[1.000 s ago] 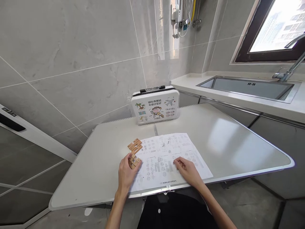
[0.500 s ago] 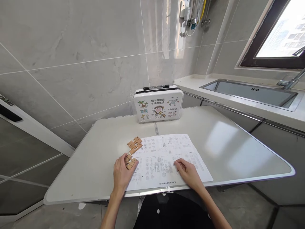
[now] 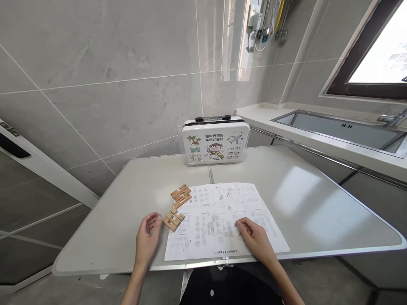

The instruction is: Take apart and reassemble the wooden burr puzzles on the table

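My left hand [image 3: 148, 238] rests on the table with loosely curved fingers apart and nothing in them. Just to its right lie notched light wooden puzzle pieces [image 3: 171, 222], overlapping the left edge of a printed sheet [image 3: 227, 243]. Beyond them sits a second group of notched wooden pieces [image 3: 181, 194], a little darker brown, near the sheet's upper left corner. On the right part of the sheet lies my right hand [image 3: 253, 235], its fingers curled in and closed, with no object showing in them. Small line drawings and text cover the sheet.
A white carry case [image 3: 216, 142] with cartoon prints stands at the back of the folding table [image 3: 121, 220], against the tiled wall. To the right is a counter with a sink [image 3: 337, 127] and tap. A window is above it.
My left hand has let go of the lighter wooden pieces and moved left, leaving them on the table. My right hand stays on the sheet. The view has shifted slightly.
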Action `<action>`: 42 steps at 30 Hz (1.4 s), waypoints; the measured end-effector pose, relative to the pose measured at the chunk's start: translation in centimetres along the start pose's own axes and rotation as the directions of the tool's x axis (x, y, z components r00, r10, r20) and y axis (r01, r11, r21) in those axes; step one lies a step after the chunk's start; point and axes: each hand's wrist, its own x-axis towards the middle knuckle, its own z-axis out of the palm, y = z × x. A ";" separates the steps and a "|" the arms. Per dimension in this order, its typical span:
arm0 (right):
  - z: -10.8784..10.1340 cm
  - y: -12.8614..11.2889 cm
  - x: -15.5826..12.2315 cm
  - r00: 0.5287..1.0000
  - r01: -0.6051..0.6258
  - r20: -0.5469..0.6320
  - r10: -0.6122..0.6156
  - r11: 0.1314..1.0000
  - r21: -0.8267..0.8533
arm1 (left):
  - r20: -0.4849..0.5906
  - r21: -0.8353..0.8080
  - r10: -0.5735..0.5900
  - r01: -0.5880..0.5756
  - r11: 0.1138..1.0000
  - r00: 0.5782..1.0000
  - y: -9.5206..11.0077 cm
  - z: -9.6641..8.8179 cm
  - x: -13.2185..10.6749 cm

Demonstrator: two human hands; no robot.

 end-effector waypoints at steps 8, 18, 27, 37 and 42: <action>0.3 0.1 0.0 1.000 0.006 -0.013 -0.006 1.000 -0.002 | -0.125 -0.010 -0.004 0.002 1.000 0.992 0.3 -0.2 -0.3; 0.5 0.1 0.1 1.000 0.010 -0.014 -0.011 1.000 -0.006 | 0.054 0.282 0.055 -0.068 0.957 0.997 0.3 -0.2 -0.4; 0.6 -0.3 0.0 1.000 0.011 -0.030 -0.010 0.999 0.035 | 0.081 0.329 0.033 -0.057 0.943 0.996 0.1 -0.2 -0.2; 0.9 0.6 0.1 1.000 -0.008 -0.013 0.009 0.999 0.045 | 0.085 0.376 0.030 -0.061 0.925 0.996 0.1 -0.2 -0.1; 1.1 0.7 0.2 1.000 -0.008 -0.020 0.009 0.999 0.045 | 0.082 0.374 0.040 -0.068 0.925 0.996 -0.3 -0.2 0.1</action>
